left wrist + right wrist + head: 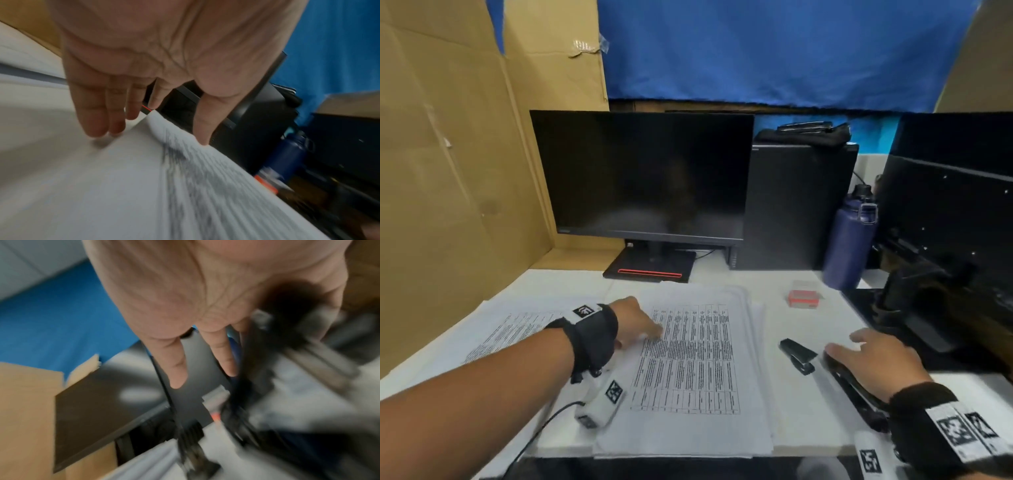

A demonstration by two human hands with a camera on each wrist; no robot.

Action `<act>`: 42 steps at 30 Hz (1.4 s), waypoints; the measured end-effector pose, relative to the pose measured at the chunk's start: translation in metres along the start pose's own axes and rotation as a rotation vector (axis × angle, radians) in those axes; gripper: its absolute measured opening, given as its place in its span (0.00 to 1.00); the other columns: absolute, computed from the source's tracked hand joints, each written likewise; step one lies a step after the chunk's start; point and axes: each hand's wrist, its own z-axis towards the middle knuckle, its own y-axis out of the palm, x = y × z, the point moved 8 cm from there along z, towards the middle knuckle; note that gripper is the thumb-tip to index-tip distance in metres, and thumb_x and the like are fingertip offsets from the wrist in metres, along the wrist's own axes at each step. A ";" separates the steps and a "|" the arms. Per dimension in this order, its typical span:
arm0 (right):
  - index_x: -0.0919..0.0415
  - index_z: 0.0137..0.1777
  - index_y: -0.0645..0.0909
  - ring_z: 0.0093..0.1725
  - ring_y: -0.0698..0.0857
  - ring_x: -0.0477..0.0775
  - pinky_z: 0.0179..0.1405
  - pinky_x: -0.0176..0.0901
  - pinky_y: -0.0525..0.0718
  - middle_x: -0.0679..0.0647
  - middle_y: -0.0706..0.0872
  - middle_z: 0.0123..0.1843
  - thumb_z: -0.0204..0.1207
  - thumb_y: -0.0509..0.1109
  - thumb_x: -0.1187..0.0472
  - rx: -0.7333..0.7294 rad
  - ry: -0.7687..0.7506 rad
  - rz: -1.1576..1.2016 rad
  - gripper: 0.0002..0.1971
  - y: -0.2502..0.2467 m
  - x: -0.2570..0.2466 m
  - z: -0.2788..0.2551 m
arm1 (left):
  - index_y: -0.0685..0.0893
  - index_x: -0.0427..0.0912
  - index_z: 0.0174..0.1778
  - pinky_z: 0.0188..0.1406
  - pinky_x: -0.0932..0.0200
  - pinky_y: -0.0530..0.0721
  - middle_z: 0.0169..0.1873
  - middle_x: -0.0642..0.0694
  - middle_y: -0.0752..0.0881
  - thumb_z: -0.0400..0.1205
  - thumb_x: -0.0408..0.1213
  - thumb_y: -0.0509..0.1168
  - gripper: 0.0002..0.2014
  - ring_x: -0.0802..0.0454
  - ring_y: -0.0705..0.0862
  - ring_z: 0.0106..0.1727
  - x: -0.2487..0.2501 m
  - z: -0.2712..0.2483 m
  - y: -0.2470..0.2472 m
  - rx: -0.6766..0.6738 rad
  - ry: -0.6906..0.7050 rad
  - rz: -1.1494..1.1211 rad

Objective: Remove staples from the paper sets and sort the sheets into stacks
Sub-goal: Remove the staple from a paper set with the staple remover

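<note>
On the white desk (822, 329), a thick pile of printed sheets (688, 370) lies in the middle, and its near edge reaches over the front edge of the desk. The left hand (635, 320) is on the upper left part of this pile. Its fingers (96, 116) are straight and spread, and the tips touch the top sheet; they hold nothing. A second, thinner group of printed sheets (510, 332) lies to the left, partly under the left forearm, and it goes near the left edge of the desk.

The right hand (876, 359) lies flat with the fingers apart over a long black stapler (856, 390), which is placed diagonally near the front right corner. The right wrist view is blurred, so I cannot tell if the palm really presses it. A smaller black tool (798, 354), maybe a staple remover, lies just beside this hand, between it and the pile, apart from both.

Behind the small tool there is a free strip of desk up to a red and clear small box (803, 297). At the back a dark monitor (647, 174) stands, its base almost at the far edge of the pile. A black computer case (794, 205) and a dark blue bottle (851, 240) close the right rear side, and cardboard (448, 154) walls the left.
</note>
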 end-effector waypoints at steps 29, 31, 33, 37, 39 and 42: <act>0.41 0.89 0.41 0.87 0.52 0.56 0.85 0.49 0.61 0.52 0.53 0.88 0.57 0.78 0.29 -0.393 -0.504 -0.155 0.66 0.109 -0.109 -0.104 | 0.83 0.44 0.63 0.47 0.53 0.94 0.53 0.45 0.91 0.76 0.67 0.69 0.32 0.47 0.93 0.44 -0.058 -0.059 0.049 -0.248 0.117 0.128; 0.41 0.89 0.42 0.87 0.52 0.56 0.85 0.51 0.60 0.51 0.52 0.89 0.55 0.77 0.27 -0.403 -0.499 -0.158 0.66 0.111 -0.110 -0.104 | 0.83 0.39 0.54 0.42 0.53 0.89 0.45 0.44 0.90 0.81 0.64 0.65 0.28 0.47 0.87 0.37 -0.056 -0.062 0.044 -0.215 0.131 0.195; 0.36 0.88 0.42 0.88 0.50 0.56 0.87 0.52 0.57 0.50 0.49 0.90 0.47 0.77 0.22 -0.440 -0.496 -0.107 0.71 0.106 -0.109 -0.103 | 0.81 0.41 0.45 0.40 0.57 0.82 0.39 0.43 0.84 0.85 0.61 0.60 0.24 0.47 0.82 0.35 -0.057 -0.062 0.026 -0.181 0.095 0.201; 0.37 0.86 0.58 0.87 0.56 0.51 0.86 0.53 0.60 0.44 0.60 0.87 0.42 0.55 0.07 -0.311 -0.522 0.027 0.68 0.069 -0.107 -0.087 | 0.78 0.43 0.43 0.44 0.56 0.79 0.39 0.45 0.80 0.90 0.52 0.56 0.18 0.47 0.79 0.38 -0.095 -0.039 -0.059 0.064 0.041 0.373; 0.42 0.84 0.66 0.84 0.62 0.53 0.84 0.52 0.61 0.46 0.64 0.85 0.56 0.55 0.11 -0.164 -0.495 0.075 0.57 0.051 -0.099 -0.067 | 0.80 0.43 0.39 0.47 0.56 0.80 0.42 0.45 0.84 0.89 0.54 0.57 0.20 0.49 0.82 0.40 -0.135 -0.029 -0.105 0.190 -0.070 0.502; 0.50 0.88 0.59 0.89 0.53 0.55 0.86 0.50 0.53 0.51 0.53 0.91 0.76 0.65 0.31 -0.149 -0.423 0.003 0.44 0.050 -0.085 -0.041 | 0.87 0.41 0.57 0.51 0.59 0.83 0.56 0.45 0.89 0.86 0.57 0.62 0.22 0.50 0.87 0.52 -0.204 -0.024 -0.140 0.219 -0.287 0.547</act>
